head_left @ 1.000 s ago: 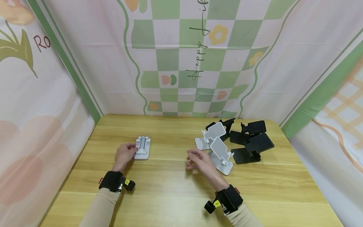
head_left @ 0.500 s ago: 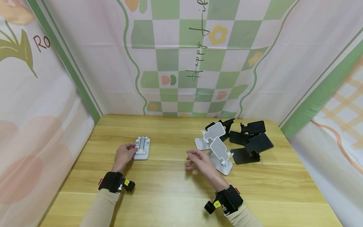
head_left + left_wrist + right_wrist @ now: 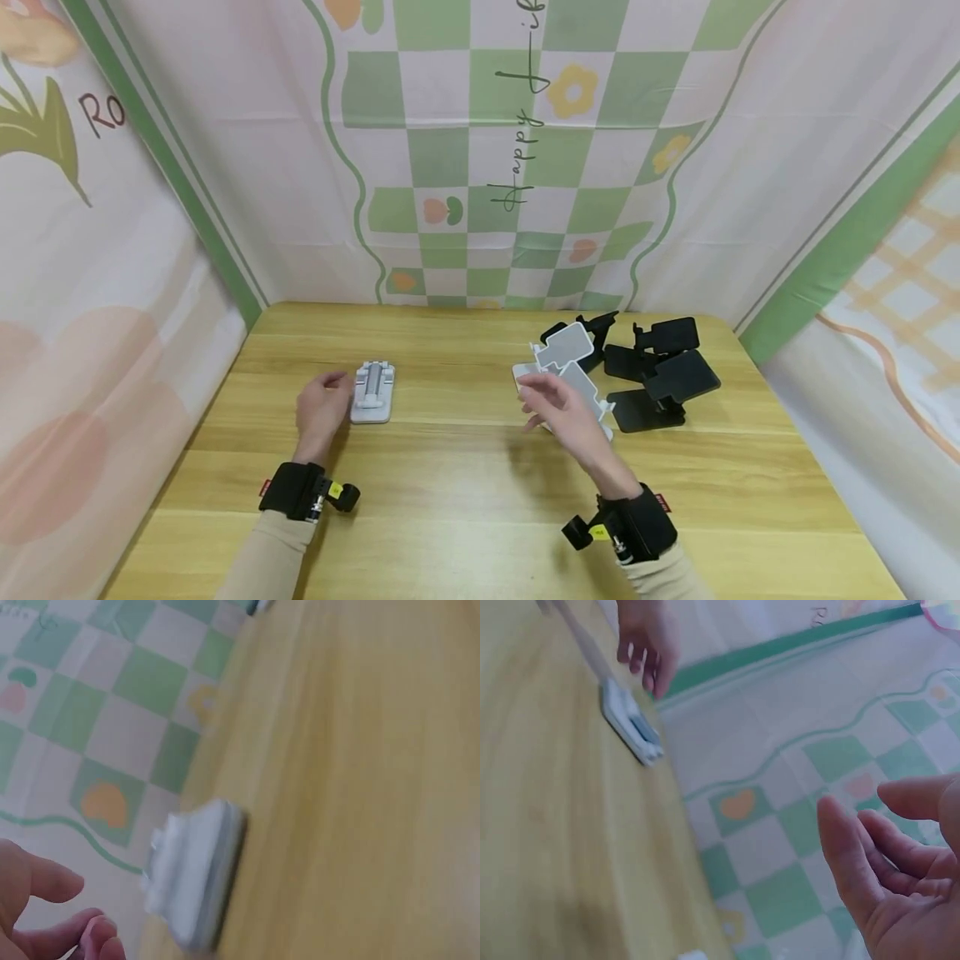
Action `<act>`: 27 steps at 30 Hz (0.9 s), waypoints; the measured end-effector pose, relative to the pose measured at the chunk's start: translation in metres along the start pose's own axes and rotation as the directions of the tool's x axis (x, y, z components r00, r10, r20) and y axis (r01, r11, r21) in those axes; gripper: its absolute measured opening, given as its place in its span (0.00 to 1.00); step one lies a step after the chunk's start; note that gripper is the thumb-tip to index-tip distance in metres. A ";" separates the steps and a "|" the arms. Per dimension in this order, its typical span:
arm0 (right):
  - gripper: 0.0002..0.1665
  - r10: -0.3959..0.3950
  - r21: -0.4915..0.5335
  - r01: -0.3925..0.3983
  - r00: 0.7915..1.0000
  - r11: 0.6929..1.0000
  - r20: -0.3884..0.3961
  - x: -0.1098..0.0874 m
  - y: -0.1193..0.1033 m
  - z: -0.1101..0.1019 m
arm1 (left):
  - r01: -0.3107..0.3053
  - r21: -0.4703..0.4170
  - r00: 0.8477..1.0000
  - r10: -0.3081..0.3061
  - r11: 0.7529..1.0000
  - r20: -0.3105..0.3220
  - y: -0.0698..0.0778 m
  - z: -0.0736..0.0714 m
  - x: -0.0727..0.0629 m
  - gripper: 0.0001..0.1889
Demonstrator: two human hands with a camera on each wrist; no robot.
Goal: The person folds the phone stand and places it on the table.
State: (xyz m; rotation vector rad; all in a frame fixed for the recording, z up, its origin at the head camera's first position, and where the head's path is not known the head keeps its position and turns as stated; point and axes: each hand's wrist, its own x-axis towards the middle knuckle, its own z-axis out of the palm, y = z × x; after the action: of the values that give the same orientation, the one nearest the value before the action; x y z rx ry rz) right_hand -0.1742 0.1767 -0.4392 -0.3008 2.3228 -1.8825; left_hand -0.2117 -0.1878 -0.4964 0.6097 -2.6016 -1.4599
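Note:
A folded white phone stand [image 3: 372, 393] lies flat on the left part of the table. My left hand [image 3: 322, 414] is just left of it, fingers loosely bent and apart from it; the left wrist view shows a gap between the fingertips [image 3: 54, 881] and the stand [image 3: 191, 877]. On the right, my right hand [image 3: 566, 417] is raised in front of an unfolded white phone stand [image 3: 579, 381], hiding part of it. Nothing is between its relaxed fingers in the right wrist view. Another unfolded white phone stand [image 3: 566, 344] is just behind.
Several unfolded black phone stands [image 3: 682, 377] cluster at the table's back right, close to the white ones. The wooden table [image 3: 450, 500] ends at a patterned cloth backdrop [image 3: 442, 167], with more cloth at both sides.
My left hand has let go of the folded white phone stand and drawn slightly left. The right hand has lifted and shifted right, now in front of the nearer unfolded white stand.

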 end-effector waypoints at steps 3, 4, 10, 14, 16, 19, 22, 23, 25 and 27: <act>0.22 -0.025 -0.045 0.022 0.998 0.999 -0.066 -0.001 -0.006 -0.014 | -0.058 -0.033 0.998 0.057 0.998 -0.037 0.010 0.001 -0.005 0.21; 0.22 -0.032 -0.061 0.027 0.996 0.998 -0.085 -0.002 -0.007 -0.019 | -0.086 -0.041 0.995 0.084 0.995 -0.045 0.013 0.002 -0.007 0.21; 0.25 -0.123 -0.165 0.097 0.980 0.981 -0.154 -0.001 -0.003 -0.049 | -0.213 -0.114 0.977 0.211 0.970 -0.033 0.030 0.006 -0.016 0.17; 0.26 -0.163 -0.249 0.119 0.972 0.961 -0.166 0.002 0.006 -0.061 | -0.246 -0.172 0.968 0.252 0.954 0.014 0.039 0.008 -0.023 0.16; 0.27 -0.166 -0.286 0.115 0.973 0.951 -0.162 0.003 0.010 -0.065 | -0.261 -0.206 0.958 0.280 0.943 0.068 0.044 0.009 -0.029 0.16; 0.28 -0.171 -0.322 0.118 0.975 0.939 -0.142 0.004 0.015 -0.069 | -0.283 -0.257 0.931 0.329 0.924 0.156 0.050 0.011 -0.037 0.17; 0.29 -0.178 -0.321 0.136 0.979 0.937 -0.103 0.006 0.019 -0.071 | -0.296 -0.296 0.905 0.366 0.908 0.216 0.055 0.014 -0.043 0.16; 0.30 -0.178 -0.322 0.141 0.980 0.936 -0.086 0.007 0.020 -0.072 | -0.298 -0.306 0.899 0.374 0.904 0.227 0.057 0.016 -0.045 0.16; 0.30 -0.172 -0.324 0.145 0.983 0.935 -0.056 0.008 0.023 -0.073 | -0.302 -0.320 0.890 0.386 0.898 0.243 0.060 0.018 -0.048 0.15; 0.31 -0.168 -0.329 0.148 0.985 0.933 -0.034 0.009 0.025 -0.075 | -0.310 -0.327 0.883 0.398 0.893 0.249 0.062 0.021 -0.050 0.15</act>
State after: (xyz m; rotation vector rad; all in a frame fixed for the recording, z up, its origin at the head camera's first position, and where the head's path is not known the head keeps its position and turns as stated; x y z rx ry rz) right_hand -0.2014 0.2505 -0.4482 -0.4852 2.7259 -1.5807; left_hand -0.1902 -0.1229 -0.4506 -0.1458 -2.4574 -1.8570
